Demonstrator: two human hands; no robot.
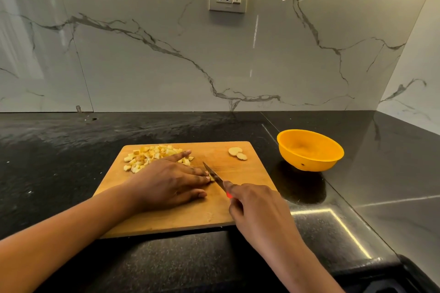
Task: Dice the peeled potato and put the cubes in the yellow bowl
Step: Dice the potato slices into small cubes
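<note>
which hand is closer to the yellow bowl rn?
Right. The right hand, gripping the knife, is at the right edge of the cutting board, just left of and nearer the camera than the yellow bowl. The left hand lies flat mid-board, farther left.

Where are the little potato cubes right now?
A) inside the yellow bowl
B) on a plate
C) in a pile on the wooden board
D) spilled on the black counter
C: the potato cubes sit heaped at the far left corner of the wooden cutting board, and the yellow bowl beside the board shows no cubes inside.
</note>
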